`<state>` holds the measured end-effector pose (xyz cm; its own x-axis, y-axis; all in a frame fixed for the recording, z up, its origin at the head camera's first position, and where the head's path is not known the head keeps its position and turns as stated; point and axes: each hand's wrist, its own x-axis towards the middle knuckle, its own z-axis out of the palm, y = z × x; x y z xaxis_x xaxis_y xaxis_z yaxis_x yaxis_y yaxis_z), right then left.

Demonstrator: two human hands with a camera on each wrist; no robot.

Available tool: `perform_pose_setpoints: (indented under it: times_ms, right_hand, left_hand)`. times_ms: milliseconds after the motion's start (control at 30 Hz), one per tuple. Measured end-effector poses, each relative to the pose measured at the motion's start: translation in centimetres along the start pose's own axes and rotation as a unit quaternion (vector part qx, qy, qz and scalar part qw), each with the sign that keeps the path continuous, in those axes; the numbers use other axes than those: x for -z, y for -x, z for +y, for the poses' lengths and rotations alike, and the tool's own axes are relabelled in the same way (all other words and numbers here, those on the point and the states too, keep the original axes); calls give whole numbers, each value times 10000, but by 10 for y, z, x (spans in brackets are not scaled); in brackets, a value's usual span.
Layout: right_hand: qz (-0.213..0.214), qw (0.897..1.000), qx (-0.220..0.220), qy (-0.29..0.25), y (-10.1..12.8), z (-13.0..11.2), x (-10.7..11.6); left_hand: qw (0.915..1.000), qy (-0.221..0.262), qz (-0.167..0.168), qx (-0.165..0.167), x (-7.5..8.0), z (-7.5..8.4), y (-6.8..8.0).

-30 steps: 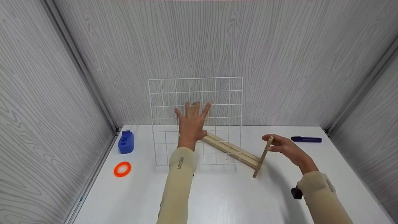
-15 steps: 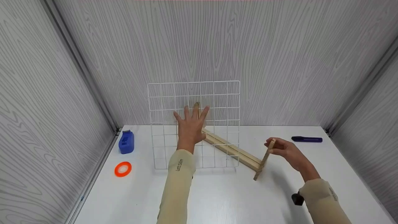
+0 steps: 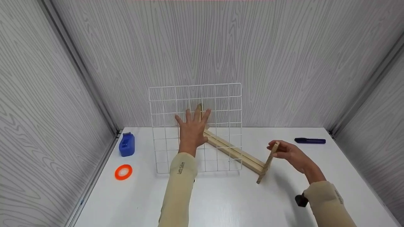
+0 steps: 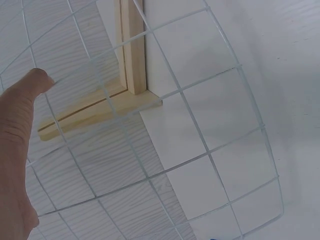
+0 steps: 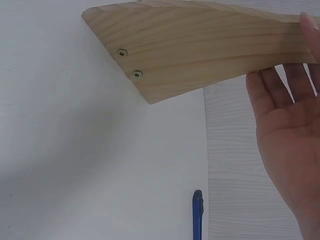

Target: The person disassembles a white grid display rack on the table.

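A white wire grid [image 3: 227, 123] stands upright on the white table [image 3: 221, 201]. My left hand [image 3: 192, 129] presses flat against its near side with fingers spread. Behind the grid lies a wooden frame [image 3: 233, 153], its long rails running diagonally to the right. My right hand [image 3: 288, 153] pinches the top of the frame's tilted end slat [image 3: 267, 164]. In the left wrist view the wooden frame [image 4: 132, 55] shows through the grid [image 4: 207, 154] beside my left hand [image 4: 15, 150]. In the right wrist view my right hand [image 5: 287, 140] has its fingers behind the slat [image 5: 200, 50], which carries two screws.
A blue container [image 3: 127, 144] and an orange tape roll [image 3: 123, 172] sit at the table's left edge. A purple marker [image 3: 310, 140] lies at the back right, and the marker [image 5: 198, 215] also shows in the right wrist view. Grey wood-grain walls enclose three sides.
The grid has shifted slightly left and its top sits lower in view, with my left hand following it. My right hand and the slat dropped a little.
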<state>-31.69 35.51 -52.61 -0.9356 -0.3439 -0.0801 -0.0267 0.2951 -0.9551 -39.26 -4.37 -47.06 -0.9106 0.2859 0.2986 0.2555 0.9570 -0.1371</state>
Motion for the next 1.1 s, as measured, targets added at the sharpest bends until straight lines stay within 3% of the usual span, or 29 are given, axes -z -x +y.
perform_pose_setpoints:
  times_ms: [267,600,767,967,1100]
  right_hand:
    - [93,9999,62,-9,4,8,-1]
    - [24,9997,157,163,11,13,-2]
    - [-258,9991,135,298,14,10,2]
    - [-905,9957,-53,194,16,4,3]
    - [-846,9960,-80,267,18,7,0]
  left_hand:
    - [9999,-148,-24,-27,-6,0,2]
    - [9998,32,-182,38,-8,0,2]
    - [9997,47,-241,92,-9,0,4]
    - [9998,-23,-144,168,-11,-3,4]
    - [9998,-118,-83,158,-12,-3,5]
